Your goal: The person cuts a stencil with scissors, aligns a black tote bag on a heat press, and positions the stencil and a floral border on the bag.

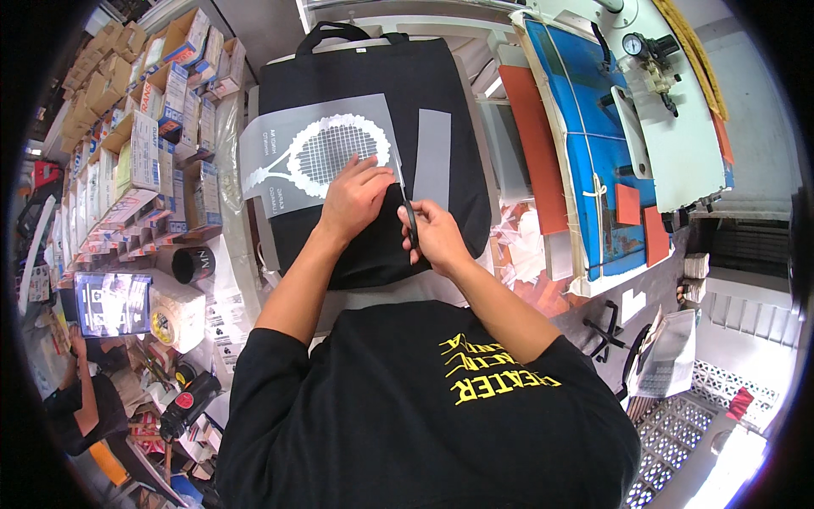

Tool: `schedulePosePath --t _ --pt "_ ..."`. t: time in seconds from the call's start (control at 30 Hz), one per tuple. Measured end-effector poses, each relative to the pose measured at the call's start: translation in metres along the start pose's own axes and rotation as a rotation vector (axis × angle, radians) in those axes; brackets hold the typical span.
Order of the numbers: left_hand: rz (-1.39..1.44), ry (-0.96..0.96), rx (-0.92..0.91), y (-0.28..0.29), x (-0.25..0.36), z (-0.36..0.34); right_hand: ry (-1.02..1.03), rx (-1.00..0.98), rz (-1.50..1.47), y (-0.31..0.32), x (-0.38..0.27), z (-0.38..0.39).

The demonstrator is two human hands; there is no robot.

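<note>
A grey translucent transfer sheet [280, 153] printed with a white tennis racket lies over a black tote bag [339, 81]. My left hand [358, 199] is on the sheet near its right edge, with bent fingers gripping it over the racket head; its thumb is partly hidden. In my right hand [437, 237] is a pair of dark-handled scissors [410, 220], closed in my fingers, with the blades pointing away along the sheet's right edge. A narrow grey strip of sheet [434, 157] rests on the bag, right of the scissors.
To the right stands a machine with a blue pad [585, 161], tied with string, and a pressure gauge [632, 44]. Opened cardboard boxes [136, 157] are stacked at left, above a dark mug [193, 265]. Another person's arm [85, 382] shows at the lower left.
</note>
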State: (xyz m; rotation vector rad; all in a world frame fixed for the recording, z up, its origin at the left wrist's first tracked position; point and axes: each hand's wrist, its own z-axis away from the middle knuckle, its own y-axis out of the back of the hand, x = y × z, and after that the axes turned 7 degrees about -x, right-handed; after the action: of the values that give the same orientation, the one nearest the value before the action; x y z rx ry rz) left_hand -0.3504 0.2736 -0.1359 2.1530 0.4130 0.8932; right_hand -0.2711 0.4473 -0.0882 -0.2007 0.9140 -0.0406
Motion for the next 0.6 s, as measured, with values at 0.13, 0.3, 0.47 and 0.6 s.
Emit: schedulePosePath --t 0.13,0.3,0.47,0.6 --pt "0.003 0.019 0.013 0.007 0.010 -0.001 0.009 0.002 0.006 -0.001 -0.004 -0.007" --pt "0.028 0.017 0.038 0.016 0.020 0.001 0.033 0.011 0.047 -0.003 -0.003 -0.014" --pt "0.130 -0.009 0.020 0.036 0.046 0.009 0.144 0.024 0.131 0.005 -0.024 -0.060" --pt "0.079 0.481 -0.233 0.052 0.066 0.015 0.122 0.024 0.142 0.007 -0.037 -0.046"
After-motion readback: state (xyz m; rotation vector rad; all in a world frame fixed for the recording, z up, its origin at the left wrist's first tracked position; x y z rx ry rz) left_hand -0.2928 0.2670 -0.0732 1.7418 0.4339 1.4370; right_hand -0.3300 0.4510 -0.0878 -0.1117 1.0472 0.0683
